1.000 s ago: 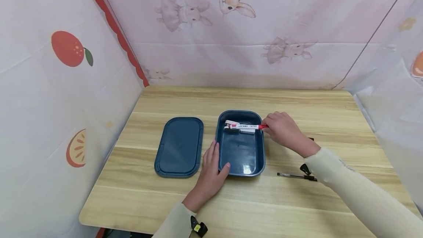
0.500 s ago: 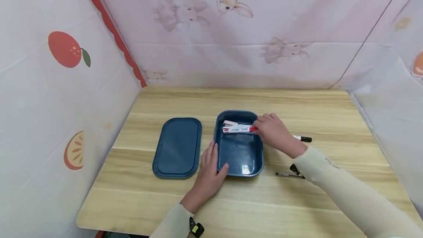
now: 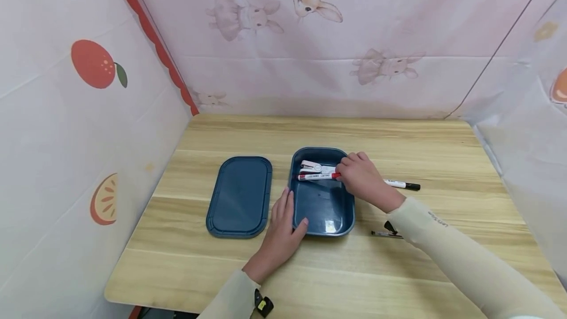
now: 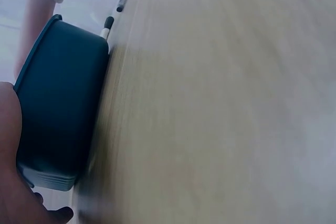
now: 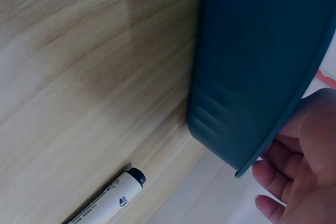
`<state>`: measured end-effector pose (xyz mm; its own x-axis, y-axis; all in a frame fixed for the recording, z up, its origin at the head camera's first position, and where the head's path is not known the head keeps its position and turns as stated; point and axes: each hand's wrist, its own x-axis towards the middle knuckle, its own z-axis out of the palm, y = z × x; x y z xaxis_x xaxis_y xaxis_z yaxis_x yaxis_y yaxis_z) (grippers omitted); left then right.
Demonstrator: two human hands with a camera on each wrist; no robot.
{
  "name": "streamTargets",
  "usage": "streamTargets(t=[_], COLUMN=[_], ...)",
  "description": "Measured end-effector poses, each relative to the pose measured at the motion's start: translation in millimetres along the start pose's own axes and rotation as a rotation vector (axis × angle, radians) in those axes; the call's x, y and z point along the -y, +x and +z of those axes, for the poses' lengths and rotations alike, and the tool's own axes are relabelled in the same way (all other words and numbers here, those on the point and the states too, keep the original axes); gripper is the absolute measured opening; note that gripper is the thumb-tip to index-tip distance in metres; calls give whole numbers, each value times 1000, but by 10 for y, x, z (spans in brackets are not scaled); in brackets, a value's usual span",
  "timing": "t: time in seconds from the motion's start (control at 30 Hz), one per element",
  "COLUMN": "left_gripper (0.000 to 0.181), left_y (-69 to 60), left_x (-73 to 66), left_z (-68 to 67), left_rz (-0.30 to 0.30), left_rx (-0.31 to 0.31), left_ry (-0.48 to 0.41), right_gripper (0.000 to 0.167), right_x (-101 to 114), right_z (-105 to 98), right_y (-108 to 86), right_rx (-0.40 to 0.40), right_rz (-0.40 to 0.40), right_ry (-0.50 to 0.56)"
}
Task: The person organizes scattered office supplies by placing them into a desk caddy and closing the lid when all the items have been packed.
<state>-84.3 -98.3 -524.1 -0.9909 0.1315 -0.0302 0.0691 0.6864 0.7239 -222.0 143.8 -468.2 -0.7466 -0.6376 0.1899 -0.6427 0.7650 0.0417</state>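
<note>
A dark blue box (image 3: 322,210) stands uncovered on the table. My right hand (image 3: 363,178) reaches over its right rim and pinches the red end of a white marker (image 3: 315,177), which lies crosswise low inside the box. Just behind that marker is a white object with a round mark (image 3: 311,166), partly hidden by the hand; its kind is unclear. My left hand (image 3: 279,233) rests against the box's near left corner, fingers straight along the left side and thumb at the front. In the right wrist view, the right fingers (image 5: 278,174) bend over the rim.
Left of the box lies its matching blue lid (image 3: 239,197). A black-capped marker (image 3: 403,185) lies right of the box, partly behind the right wrist. Nearer, a thin black pen (image 3: 384,234) is partly under the right sleeve. The wooden table (image 3: 354,279) meets fabric walls.
My right hand has moved left and brought the red-ended marker down deeper into the box, in front of the white object. The black-capped marker has come into sight. The left hand stays put.
</note>
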Motion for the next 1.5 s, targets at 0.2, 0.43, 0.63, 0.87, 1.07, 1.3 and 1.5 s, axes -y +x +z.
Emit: streamTargets(t=[0.2, 0.43, 0.63, 0.87, 1.07, 1.3, 1.5], left_gripper=[79, 79, 79, 79, 79, 80, 80], left_y=[-4, -2, 4, 14, 8, 3, 2], left_x=[5, 9, 12, 20, 15, 13, 4], left_z=[-1, 10, 5, 15, 16, 8, -3], left_rz=[-2, 13, 15, 12, 1, -2, -10], left_rx=[0, -3, 2, 1, 7, 15, 17], left_ry=[2, 2, 11, 12, 9, 17, 9], right_gripper=[20, 12, 16, 20, 12, 13, 25], right_x=[-15, -19, 16, 47, 86, 114, 75], right_z=[44, 43, 57, 73, 48, 53, 1], right_y=[30, 69, 128, 146, 90, -23, -152], right_rx=[-6, 10, 32, 43, 22, -11, -120], right_rz=[-35, -100, -117, -116, -95, -57, -33], right_ry=[-77, -182, -198, -212, -191, -91, -9])
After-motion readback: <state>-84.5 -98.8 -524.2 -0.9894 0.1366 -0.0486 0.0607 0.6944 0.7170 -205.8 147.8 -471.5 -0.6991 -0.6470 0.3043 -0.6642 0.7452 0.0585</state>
